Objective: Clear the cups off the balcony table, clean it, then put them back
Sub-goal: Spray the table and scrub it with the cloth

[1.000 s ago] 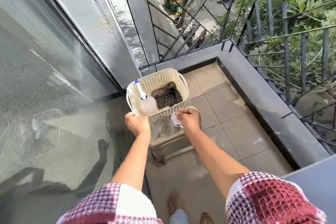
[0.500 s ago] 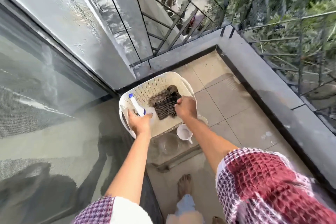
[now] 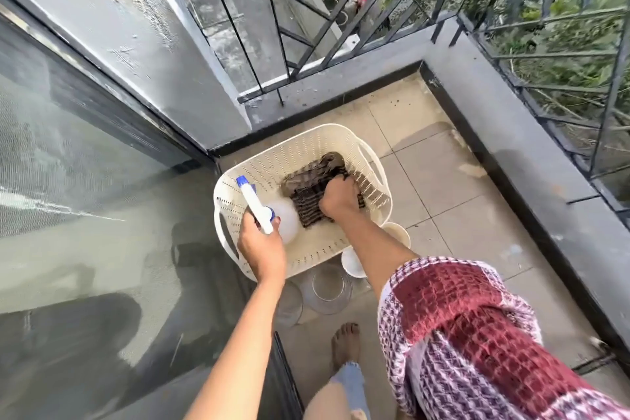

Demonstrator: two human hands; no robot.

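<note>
A cream perforated basket [image 3: 371,167] sits at the far end of the small balcony table, which it largely hides. My left hand [image 3: 260,247] grips the neck of a white spray bottle [image 3: 254,203] with a blue nozzle, inside the basket. My right hand [image 3: 339,198] grips a dark striped cloth [image 3: 313,177] lying in the basket. Below the basket, on the table, stand a clear glass [image 3: 327,286], a second clear glass [image 3: 288,303], a white cup [image 3: 351,262] and another white cup [image 3: 399,232] partly behind my right arm.
A sliding glass door [image 3: 85,181] runs along the left. A grey parapet [image 3: 531,160] with black metal railing [image 3: 341,10] bounds the far and right sides. The tiled floor [image 3: 453,232] lies to the right of the table. My bare foot [image 3: 346,339] stands near the table.
My right hand left the white cup and reached into the basket onto the cloth. My left hand moved from the basket's rim to the spray bottle. The view has drawn closer.
</note>
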